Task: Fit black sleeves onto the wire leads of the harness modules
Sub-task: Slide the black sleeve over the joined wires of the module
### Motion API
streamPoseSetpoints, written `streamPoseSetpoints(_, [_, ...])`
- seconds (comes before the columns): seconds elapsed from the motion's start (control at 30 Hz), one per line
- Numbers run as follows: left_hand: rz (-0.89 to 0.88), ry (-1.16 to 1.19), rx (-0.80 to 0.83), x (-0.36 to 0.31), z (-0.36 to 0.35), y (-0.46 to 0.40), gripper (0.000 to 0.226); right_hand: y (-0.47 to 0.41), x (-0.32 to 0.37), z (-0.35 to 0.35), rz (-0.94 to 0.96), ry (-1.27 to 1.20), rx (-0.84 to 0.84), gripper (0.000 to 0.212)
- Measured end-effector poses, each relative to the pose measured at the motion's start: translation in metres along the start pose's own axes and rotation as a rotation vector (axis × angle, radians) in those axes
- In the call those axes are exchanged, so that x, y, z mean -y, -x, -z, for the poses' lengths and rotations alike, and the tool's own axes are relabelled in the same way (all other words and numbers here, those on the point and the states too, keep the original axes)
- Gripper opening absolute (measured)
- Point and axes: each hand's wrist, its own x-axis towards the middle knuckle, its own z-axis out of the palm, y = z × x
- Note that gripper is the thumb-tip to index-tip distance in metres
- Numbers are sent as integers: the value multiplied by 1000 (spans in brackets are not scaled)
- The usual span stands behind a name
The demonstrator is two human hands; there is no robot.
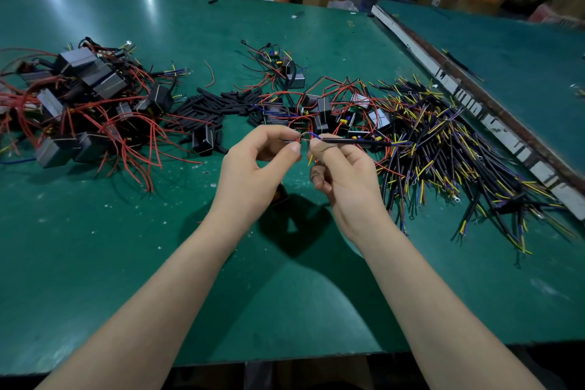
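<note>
Above the middle of the green tabletop (126, 247), the left hand (253, 168) pinches thin red wire leads (297, 138) between thumb and forefinger. The right hand (345, 174) pinches a black-sheathed cable with blue and yellow cores (357, 141). Loose black tubular sleeves (205, 111) lie toward the far edge, beside grey box-shaped harness modules (85, 68) at the left edge. No writing is legible.

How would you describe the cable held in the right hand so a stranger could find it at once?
Start at the green table, then the two hands above its middle. The right hand pinches a black-sheathed cable. Unlike the heaped cables beside it, it is lifted, pointing right.
</note>
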Motion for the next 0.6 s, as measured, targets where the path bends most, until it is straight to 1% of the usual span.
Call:
streamPoseSetpoints(0.1, [68, 105, -10, 0, -2, -1, 15, 0, 0, 0, 28, 19, -22, 24])
streamPoseSetpoints(0.2, [124, 188, 3, -1, -3, -1, 9, 0, 0, 0, 37, 19, -11, 31])
streamPoseSetpoints(0.3, [136, 218, 3, -1, -2, -2, 6, 0, 0, -1, 35, 5, -1, 28])
streamPoseSetpoints(0.43, [130, 198, -2, 0, -1, -1, 14, 0, 1, 0, 15, 23, -17, 22])
streamPoseSetpoints(0.53, [137, 201, 37, 0, -1, 0, 21, 1, 1, 0, -4, 5, 26, 27])
streamPoseSetpoints(0.6, [133, 201, 53, 0, 0, -1, 20, 1, 2, 1, -17, 0, 48, 32])
